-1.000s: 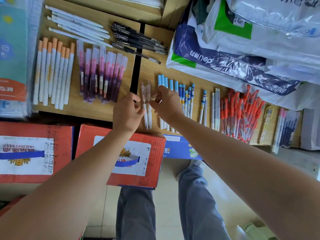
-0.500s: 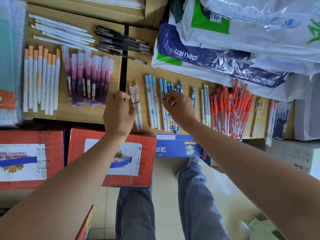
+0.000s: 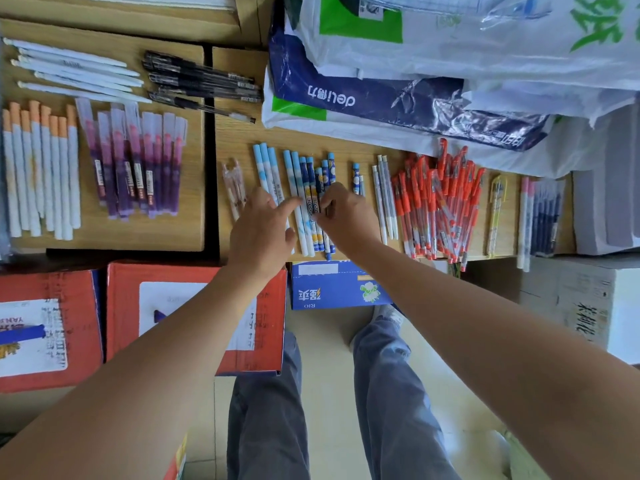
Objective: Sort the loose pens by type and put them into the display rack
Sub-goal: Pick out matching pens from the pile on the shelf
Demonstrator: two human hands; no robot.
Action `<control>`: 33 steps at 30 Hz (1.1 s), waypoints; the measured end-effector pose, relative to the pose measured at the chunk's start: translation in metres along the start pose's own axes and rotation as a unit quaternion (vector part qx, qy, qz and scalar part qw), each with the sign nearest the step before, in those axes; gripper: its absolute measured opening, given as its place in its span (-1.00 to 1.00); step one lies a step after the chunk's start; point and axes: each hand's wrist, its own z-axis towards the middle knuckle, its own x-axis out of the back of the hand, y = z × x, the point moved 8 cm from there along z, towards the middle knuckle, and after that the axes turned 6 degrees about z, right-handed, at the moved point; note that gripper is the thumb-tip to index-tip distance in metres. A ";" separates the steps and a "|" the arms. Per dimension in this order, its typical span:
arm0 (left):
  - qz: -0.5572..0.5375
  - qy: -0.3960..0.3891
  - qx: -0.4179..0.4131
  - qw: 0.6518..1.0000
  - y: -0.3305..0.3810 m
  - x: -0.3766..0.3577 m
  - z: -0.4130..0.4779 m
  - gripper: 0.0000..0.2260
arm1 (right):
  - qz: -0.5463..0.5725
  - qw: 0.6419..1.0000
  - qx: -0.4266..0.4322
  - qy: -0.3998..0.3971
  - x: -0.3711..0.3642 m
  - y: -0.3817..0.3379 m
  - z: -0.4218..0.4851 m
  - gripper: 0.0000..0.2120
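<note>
Head view: on the wooden tabletop (image 3: 311, 136), left hand (image 3: 261, 230) lay straight-fingered across pale-blue-and-white slim pens (image 3: 268, 168) while right hand (image 3: 346, 213) pinched a dark-blue patterned pen (image 3: 319, 183) just beside them; a careless drag would likely mix the two types.

- Blue-and-white plastic bag (image 3: 381, 95), far centre: brand "deli" beside two Chinese characters, white print, upside down.
- Blue carton (image 3: 332, 289), near centre: "RIO" in small letters. Two large white Chinese characters with a lightning mark stood above it, upside down.
- Dark-blue pens (image 3: 310, 174), centre: barrels appeared to read "COCO".
- Red carton (image 3: 34, 285), near left: the label began "YAN"; the rest was illegible.
- Grey carton (image 3: 571, 306), near right: sideways Chinese characters, too blurred to read.
- White bag (image 3: 519, 46), far right: large green characters, cut off.
</note>
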 end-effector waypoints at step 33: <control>-0.111 0.032 0.174 0.978 -0.043 0.001 0.005 -0.75 | -0.102 0.994 -0.039 -0.030 -0.016 -0.026 0.001 -0.68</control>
